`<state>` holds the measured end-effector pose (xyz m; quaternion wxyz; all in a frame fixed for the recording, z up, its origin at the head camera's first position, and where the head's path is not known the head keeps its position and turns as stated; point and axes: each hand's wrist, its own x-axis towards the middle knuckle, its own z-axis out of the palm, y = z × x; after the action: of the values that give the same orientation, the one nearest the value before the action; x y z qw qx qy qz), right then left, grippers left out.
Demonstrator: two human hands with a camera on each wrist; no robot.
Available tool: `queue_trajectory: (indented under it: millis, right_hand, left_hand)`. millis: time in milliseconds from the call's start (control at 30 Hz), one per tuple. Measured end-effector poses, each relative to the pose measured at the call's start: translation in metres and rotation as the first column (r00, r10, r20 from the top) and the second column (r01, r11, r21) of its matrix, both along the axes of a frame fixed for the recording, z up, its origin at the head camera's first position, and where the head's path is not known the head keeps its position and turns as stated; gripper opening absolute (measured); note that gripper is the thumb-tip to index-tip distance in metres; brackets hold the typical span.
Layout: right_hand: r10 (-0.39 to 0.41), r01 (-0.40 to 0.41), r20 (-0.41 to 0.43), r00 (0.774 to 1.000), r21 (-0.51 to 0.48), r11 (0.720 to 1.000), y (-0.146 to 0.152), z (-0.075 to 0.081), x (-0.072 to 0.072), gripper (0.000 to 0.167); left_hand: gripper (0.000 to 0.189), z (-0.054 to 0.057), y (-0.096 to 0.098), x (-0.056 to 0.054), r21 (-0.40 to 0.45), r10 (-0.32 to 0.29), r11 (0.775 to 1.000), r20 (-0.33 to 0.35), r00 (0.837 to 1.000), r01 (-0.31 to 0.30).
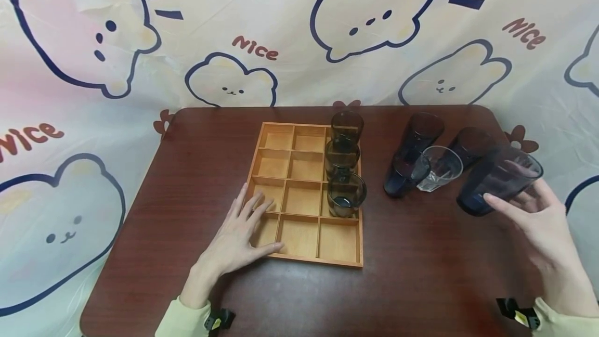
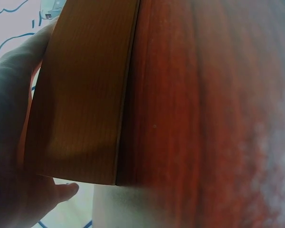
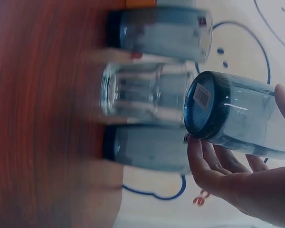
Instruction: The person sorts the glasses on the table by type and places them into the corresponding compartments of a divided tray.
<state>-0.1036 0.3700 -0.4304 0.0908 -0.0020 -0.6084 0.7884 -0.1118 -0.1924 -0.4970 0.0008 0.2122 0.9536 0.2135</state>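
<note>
Left hand: the left hand (image 1: 238, 238) lies flat at the lower left of the head view, fingers straight and spread, grasping nothing; its fingertips rest on the near left corner of the wooden tray (image 1: 306, 261). In the left wrist view the hand (image 2: 12, 142) lies against the tray's side wall (image 2: 80, 95), thumb at the lower edge.

Wooden tray: centre of the head view, on the dark red-brown table (image 1: 196, 160), divided into a grid of square compartments.

Glasses in tray: three dark tumblers (image 1: 345, 195) stand upright in the tray's right-hand column, one behind the other; the nearest compartment in that column holds none.

Loose glasses: right of the tray, well apart from it, two dark blue glasses (image 1: 412, 155) and one clear glass (image 1: 437, 170) stand close together on the table. The right wrist view shows the clear glass (image 3: 142, 92) between the two dark ones.

Held glass: a dark blue glass (image 1: 500, 181) is at the right of the head view, tilted and lifted off the table, just beside the loose group. Its base bears a small label (image 3: 202, 96).

Right hand: the right hand (image 1: 538, 222) is at the far right, fingers and thumb curled round the held glass (image 3: 242, 116), with the fingers (image 3: 204, 166) cupping it from below.
</note>
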Motion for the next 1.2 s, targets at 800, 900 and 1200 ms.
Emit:
queue_trajectory:
  millis: [800,900,1200]
  right_hand:
    - [0.393,-0.379,-0.006,0.920,0.254,0.890,-0.103,-0.004,0.022,0.089]
    - [0.453,-0.426,-0.046,0.890,0.272,0.863,-0.115,-0.009,0.020,0.088]
    - [0.491,-0.461,-0.048,0.870,0.276,0.844,-0.150,-0.028,0.017,0.090]
  left_hand:
    - [0.124,0.010,-0.012,0.006,-0.070,0.063,0.996,0.091,0.994,-0.057]
    - [0.125,0.008,-0.012,0.006,-0.070,0.058,0.996,0.077,0.995,-0.053]
    - [0.124,0.007,-0.009,0.006,-0.055,0.063,0.997,0.081,0.995,-0.059]
